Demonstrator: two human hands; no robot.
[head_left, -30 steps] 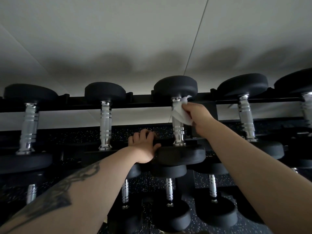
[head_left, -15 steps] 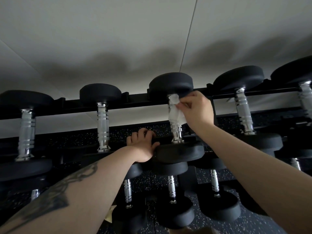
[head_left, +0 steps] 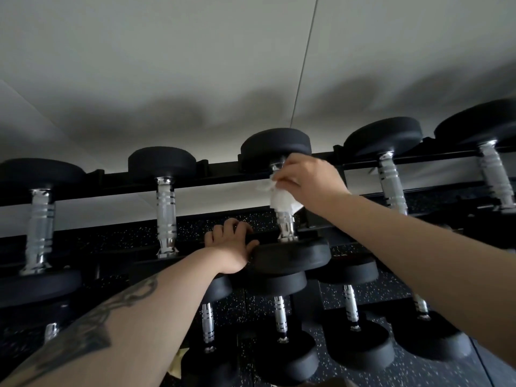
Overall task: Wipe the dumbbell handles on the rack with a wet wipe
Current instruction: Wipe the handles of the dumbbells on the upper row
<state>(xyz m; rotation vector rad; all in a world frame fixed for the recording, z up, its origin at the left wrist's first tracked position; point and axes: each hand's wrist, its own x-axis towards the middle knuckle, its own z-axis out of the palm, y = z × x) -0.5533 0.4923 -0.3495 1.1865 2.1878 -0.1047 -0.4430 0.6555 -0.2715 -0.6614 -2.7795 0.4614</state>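
My right hand (head_left: 305, 181) pinches the wet wipe (head_left: 282, 201) around the handle (head_left: 284, 219), which runs away from me; my left hand (head_left: 230, 248) curls over the near weight head (head_left: 291, 258), neighbouring dumbbells (head_left: 166, 208) flanking.

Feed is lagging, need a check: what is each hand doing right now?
Left hand: fingers curled over the near black end of the dumbbell, gripping it.
Right hand: holding the white wipe against the handle.

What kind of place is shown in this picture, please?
Most likely a gym or weight room. Black dumbbells with chrome handles sit in rows on a tiered black rack, and the speckled rubber floor behind it is typical of gyms.
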